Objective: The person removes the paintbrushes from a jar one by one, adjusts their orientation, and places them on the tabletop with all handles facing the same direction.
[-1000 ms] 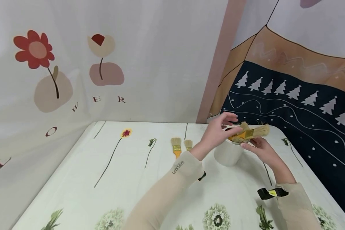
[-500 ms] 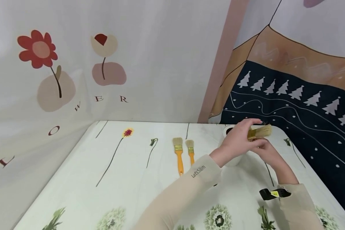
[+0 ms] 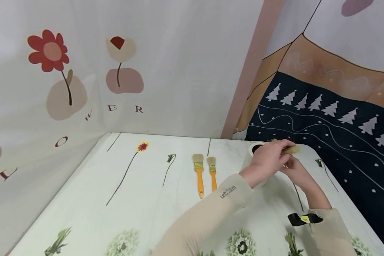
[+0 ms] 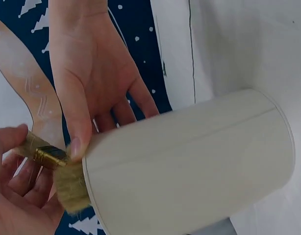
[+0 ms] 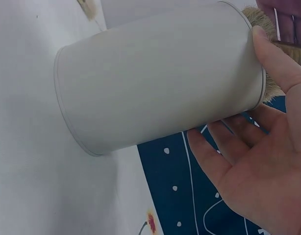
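A white cylindrical canister [image 4: 189, 161] stands near the table's far right side. My right hand [image 3: 296, 170] grips it close to the mouth, thumb at the rim and fingers along the side. Over the opening, my left hand [image 3: 268, 158] pinches the pale bristles of a paintbrush [image 4: 50, 156] with a gold ferrule. Below that brush, a thick tuft of bristles [image 4: 72, 188] sticks out of the canister mouth; the right wrist view also shows bristles [image 5: 261, 22] there. The handles are hidden inside the canister or behind the hands.
Two paintbrushes with orange handles, a wider one [image 3: 198, 174] and a narrower one [image 3: 212, 172], lie left of the canister. A flower-printed white cloth covers the table [image 3: 153, 199]. Printed curtains [image 3: 179, 71] hang behind and to the right.
My left hand has moved right and closed in on the brush over the canister, now next to my right hand. The right hand stays at the canister. The view has shifted slightly.
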Available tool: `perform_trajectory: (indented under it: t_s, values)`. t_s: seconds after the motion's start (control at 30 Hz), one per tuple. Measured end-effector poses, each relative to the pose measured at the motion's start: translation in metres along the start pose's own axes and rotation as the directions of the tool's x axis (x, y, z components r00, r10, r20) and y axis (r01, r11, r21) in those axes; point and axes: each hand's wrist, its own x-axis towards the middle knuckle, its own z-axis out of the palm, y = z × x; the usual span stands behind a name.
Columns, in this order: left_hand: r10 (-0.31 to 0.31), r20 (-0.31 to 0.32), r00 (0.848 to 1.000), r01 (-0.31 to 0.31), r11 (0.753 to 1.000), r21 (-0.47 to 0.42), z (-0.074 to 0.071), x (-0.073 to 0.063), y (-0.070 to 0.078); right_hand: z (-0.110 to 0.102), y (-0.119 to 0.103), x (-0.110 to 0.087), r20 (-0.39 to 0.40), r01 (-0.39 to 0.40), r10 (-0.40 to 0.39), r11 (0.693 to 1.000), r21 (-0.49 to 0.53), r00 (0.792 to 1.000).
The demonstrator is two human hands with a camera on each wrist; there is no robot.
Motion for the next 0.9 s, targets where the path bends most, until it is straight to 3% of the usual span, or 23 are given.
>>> perform_trajectory:
  t_s: [0.13,0.37,0.6,0.9]
  values:
    - [0.033,-0.111,0.993,-0.037,0.999,-0.032,-0.004,-0.002,-0.014,0.002,-0.002,0.003,0.016,0.032,-0.032,0.999,0.036,0.999]
    - [0.074,-0.278,0.958,-0.121,0.98,-0.158,-0.016,-0.001,-0.037,0.002,-0.003,0.004,0.025,0.017,-0.018,1.0,0.022,1.0]
    - [0.067,-0.383,0.921,-0.214,0.91,-0.354,-0.037,-0.004,-0.042,0.002,-0.004,0.006,0.028,0.01,-0.012,0.998,0.059,1.0]
    - [0.038,-0.489,0.871,-0.291,0.843,-0.453,-0.061,-0.011,-0.048,0.003,-0.005,0.006,0.021,-0.027,0.025,0.996,0.084,0.999]
